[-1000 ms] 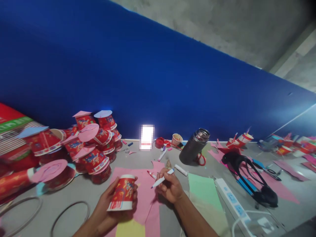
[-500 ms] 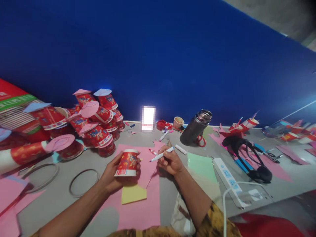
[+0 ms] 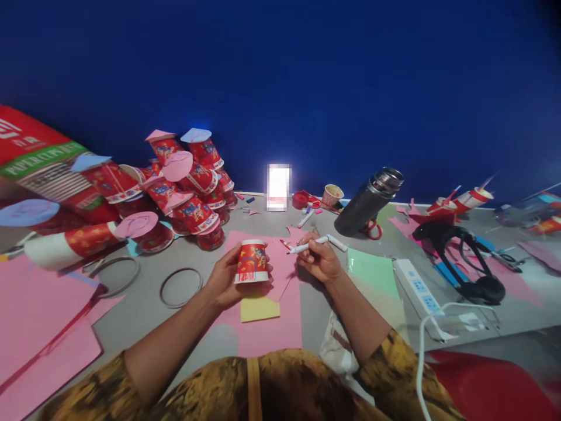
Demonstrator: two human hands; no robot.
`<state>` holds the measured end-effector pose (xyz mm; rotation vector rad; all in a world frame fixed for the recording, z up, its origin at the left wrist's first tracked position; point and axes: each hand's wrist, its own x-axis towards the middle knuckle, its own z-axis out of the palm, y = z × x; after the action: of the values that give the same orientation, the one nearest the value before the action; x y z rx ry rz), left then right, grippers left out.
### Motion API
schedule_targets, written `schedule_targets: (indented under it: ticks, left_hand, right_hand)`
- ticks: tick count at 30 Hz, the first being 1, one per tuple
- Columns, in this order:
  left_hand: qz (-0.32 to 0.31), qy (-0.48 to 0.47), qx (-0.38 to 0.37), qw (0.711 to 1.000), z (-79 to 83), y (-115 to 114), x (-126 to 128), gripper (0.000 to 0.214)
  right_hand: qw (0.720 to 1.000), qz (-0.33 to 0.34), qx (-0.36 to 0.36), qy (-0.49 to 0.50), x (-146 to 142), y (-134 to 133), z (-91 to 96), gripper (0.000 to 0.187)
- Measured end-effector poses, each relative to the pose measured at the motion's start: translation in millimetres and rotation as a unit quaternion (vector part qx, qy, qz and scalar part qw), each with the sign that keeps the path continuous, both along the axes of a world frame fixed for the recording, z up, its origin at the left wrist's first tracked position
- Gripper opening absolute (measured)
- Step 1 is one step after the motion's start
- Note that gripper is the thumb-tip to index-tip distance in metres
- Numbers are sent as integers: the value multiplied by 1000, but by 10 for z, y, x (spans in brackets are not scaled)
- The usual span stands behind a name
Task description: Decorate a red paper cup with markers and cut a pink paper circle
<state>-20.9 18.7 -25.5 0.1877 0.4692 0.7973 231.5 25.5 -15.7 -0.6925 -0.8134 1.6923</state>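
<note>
— Starting at the far left, how much to count as done?
— A fair amount, by the look of it. Beside a red-and-green bag [image 3: 48,161], a heap of red cups [image 3: 199,215], many topped with pink or blue paper pieces [image 3: 177,166]. To judge by those, finished or close to finished.
— And before the hands?
— A thin grey ring [image 3: 175,306], lying flat on the table [image 3: 149,286].
— Then in the left hand [image 3: 225,275]?
— A red paper cup [image 3: 252,261], firmly wrapped by the fingers, narrow end up, above a pink sheet [image 3: 272,339] and just behind a yellow piece of paper [image 3: 260,310].
— Topped like the heap?
— No, bare of any paper piece. Probably part-way at most, then. Cannot tell pen strokes from printed pattern.
— And in the right hand [image 3: 322,260]?
— Pinched between thumb and fingers, a white marker [image 3: 307,245], dark tip aimed at the cup but clear of it. Not drawing at this moment.
— So, left undone?
— Compared with the heap, at least a paper top.
— Farther right?
— A dark bottle [image 3: 368,202], a green sheet [image 3: 372,275], then more cups [image 3: 473,200]. Cannot tell whether finished.
</note>
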Motion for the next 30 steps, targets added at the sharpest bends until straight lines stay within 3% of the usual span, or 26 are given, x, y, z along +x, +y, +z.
schedule_targets:
  ticks: [5,11,19,30]
  left_hand:
    - [28,43,-4,999,0,-30,27,43]
    - [44,101,-42,993,75,-68,119,43]
    - [85,155,-72,982,179,-75,186,45]
    - [93,160,-73,980,208,-115,197,45]
  right_hand:
    - [999,-39,1,-32,-195,-93,-31,46]
    - [975,-121,73,-171,-299,-278,17,44]
    - [914,-106,219,-324,-327,-448,178,18]
    - [888,-74,263,-371,-302,-481,209,14]
